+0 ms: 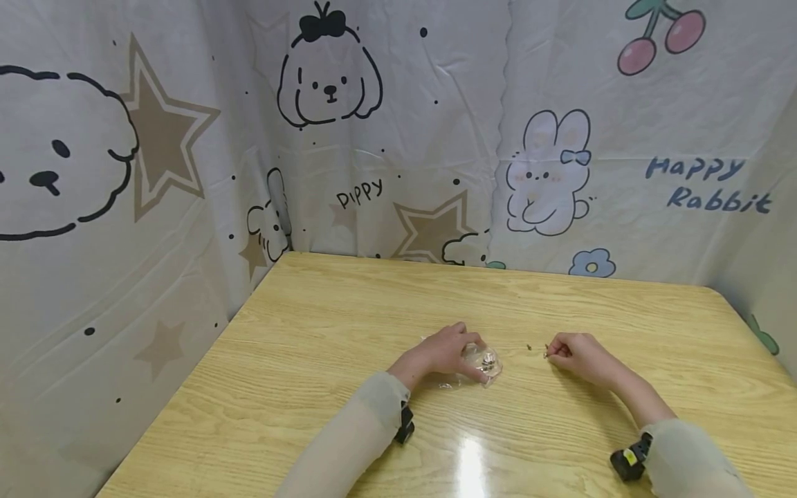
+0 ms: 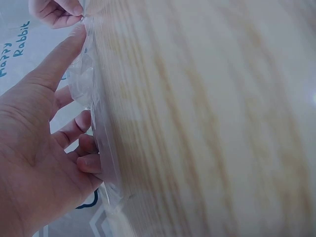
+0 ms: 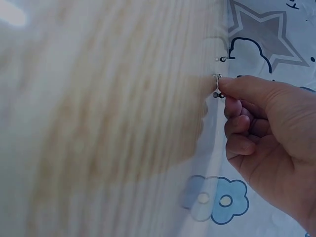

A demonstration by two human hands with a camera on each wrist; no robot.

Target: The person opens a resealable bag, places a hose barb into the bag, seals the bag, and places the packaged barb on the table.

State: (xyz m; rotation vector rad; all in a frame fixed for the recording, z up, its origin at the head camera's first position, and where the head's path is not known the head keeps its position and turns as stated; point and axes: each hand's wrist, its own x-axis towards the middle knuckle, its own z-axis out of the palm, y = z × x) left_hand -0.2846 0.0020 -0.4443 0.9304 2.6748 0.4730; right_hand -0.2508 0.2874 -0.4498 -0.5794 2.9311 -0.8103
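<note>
My left hand (image 1: 445, 351) curves round a clear plastic bag (image 1: 479, 356) lying on the table, thumb on the near side and fingers on the far side. Several small shiny metal pieces (image 1: 489, 362) show inside the bag. In the left wrist view the thumb stretches along the bag (image 2: 85, 81) and the other fingers bend against it. My right hand (image 1: 582, 356) pinches a tiny silvery metal piece (image 3: 216, 81) between thumb and forefinger at the tabletop. Another small metal piece (image 1: 529, 346) lies between the hands. These pieces are too small to tell their kind.
The wood-grain table (image 1: 349, 297) reaches back to a pale curtain (image 1: 398, 138) printed with cartoon animals and stars, which also hangs along the left side. A black wrist camera (image 1: 405, 423) sits on the left sleeve, another wrist camera (image 1: 629, 462) on the right.
</note>
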